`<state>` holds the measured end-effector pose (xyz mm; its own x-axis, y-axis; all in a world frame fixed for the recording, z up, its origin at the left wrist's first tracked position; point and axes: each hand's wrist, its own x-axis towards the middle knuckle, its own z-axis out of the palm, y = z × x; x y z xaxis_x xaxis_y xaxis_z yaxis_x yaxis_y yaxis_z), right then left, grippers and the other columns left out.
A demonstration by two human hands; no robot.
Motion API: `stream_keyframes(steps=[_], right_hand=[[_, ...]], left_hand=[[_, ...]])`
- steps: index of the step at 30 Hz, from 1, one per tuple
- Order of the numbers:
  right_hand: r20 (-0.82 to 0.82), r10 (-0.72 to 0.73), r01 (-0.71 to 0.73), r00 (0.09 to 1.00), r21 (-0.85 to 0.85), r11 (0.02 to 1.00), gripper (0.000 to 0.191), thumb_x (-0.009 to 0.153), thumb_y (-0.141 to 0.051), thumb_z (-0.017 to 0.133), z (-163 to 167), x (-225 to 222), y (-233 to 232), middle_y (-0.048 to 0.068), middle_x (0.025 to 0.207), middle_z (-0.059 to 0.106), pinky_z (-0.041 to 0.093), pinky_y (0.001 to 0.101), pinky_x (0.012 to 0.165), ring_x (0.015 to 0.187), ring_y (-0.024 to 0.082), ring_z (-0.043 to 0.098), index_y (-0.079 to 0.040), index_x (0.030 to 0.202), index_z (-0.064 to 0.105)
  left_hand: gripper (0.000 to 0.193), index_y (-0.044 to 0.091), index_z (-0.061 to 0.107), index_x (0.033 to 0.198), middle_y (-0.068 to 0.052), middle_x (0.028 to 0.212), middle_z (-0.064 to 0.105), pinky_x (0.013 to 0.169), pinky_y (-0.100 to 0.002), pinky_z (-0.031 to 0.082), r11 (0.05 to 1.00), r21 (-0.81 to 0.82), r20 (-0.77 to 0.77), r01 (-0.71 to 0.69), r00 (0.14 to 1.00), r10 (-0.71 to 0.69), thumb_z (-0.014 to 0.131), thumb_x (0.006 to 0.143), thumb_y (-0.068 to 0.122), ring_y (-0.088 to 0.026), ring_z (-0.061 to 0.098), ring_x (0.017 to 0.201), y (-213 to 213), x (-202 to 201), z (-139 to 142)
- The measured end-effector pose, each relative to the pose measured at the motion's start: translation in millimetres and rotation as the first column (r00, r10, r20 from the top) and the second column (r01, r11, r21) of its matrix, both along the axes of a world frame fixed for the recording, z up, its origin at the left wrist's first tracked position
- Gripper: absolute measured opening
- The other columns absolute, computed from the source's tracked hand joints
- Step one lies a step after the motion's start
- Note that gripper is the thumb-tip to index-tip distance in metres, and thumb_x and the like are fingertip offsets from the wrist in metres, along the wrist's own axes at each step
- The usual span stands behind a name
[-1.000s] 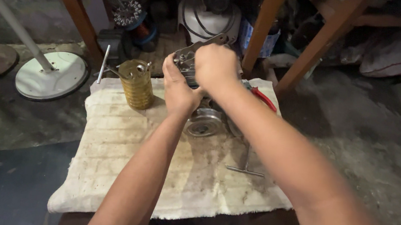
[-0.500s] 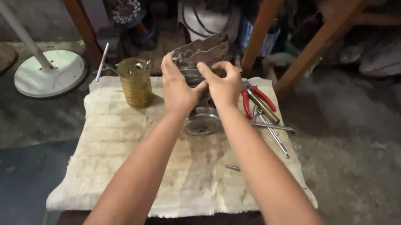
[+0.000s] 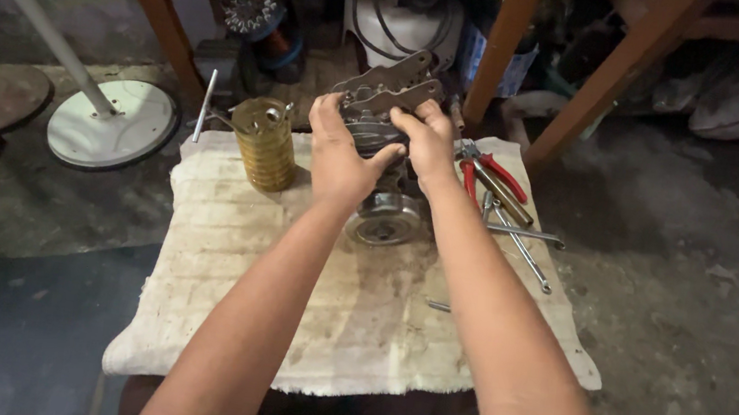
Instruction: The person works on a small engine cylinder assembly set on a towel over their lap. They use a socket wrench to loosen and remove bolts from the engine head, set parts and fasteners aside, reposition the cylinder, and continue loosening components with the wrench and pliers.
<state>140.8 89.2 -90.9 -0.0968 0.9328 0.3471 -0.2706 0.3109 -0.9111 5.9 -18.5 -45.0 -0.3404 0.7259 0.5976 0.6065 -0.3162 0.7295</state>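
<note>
1. Left hand [image 3: 338, 158]: closed around the left side of the grey metal motor assembly [image 3: 387, 135], thumb toward the centre.
2. Right hand [image 3: 428, 145]: closed on the right side of the same assembly, fingers over its upper edge.
3. Motor assembly: held upright between both hands, above the far middle of the stained cream cloth [image 3: 349, 307]; flat bracket plate at top, round grey end [image 3: 383, 223] at bottom, down at the cloth; contact with the cloth cannot be told.
4. Brass-coloured ribbed cylinder [image 3: 265, 143]: upright on the cloth, just left of the assembly, apart from the left hand.
5. Red-handled pliers [image 3: 493, 180]: flat on the cloth, just right of the assembly.
6. Slim metal wrenches [image 3: 523, 244]: crossed on the cloth, right of the assembly, near the pliers.
7. Round white stand base [image 3: 115, 125] with pole: on the floor, well left of the assembly.
8. Orange wooden legs [image 3: 504, 42]: behind the assembly.
</note>
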Motion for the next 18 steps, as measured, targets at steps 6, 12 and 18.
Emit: stream_keyframes(steps=[6,12,18], right_hand=[[-0.028,-0.007,0.008,1.000,0.026,1.000,0.027,0.080,-0.009,0.077,11,-15,-11,0.001,0.102,0.070,0.055,0.0281,0.083,0.093,0.013,0.067,-0.004,0.106,0.069],[0.067,-0.131,0.128,0.989,0.039,0.991,0.020,0.080,-0.010,0.078,26,-13,-29,0.002,0.097,0.070,0.053,0.0290,0.078,0.087,0.013,0.067,-0.003,0.097,0.069],[0.111,-0.197,0.173,0.974,0.197,0.965,0.019,0.089,-0.012,0.074,3,-13,-18,0.007,0.105,0.067,0.051,0.0296,0.089,0.098,0.015,0.064,0.004,0.100,0.072]], left_hand=[[0.105,0.004,0.033,0.143,-0.020,0.148,0.039,0.100,-0.047,0.048,0.999,-0.034,-0.021,-0.025,0.999,0.024,0.098,0.063,0.025,-0.042,0.053,0.127,1,1,-1],[0.107,0.005,0.032,0.145,-0.022,0.148,0.039,0.103,-0.047,0.049,0.995,-0.018,-0.085,0.102,0.991,-0.103,0.098,0.064,0.027,-0.043,0.052,0.129,0,-14,-5],[0.140,0.008,0.018,0.161,-0.021,0.153,0.042,0.111,-0.040,0.048,0.966,0.007,0.066,0.260,0.963,-0.260,0.102,0.049,0.021,-0.035,0.053,0.136,17,-53,5]])
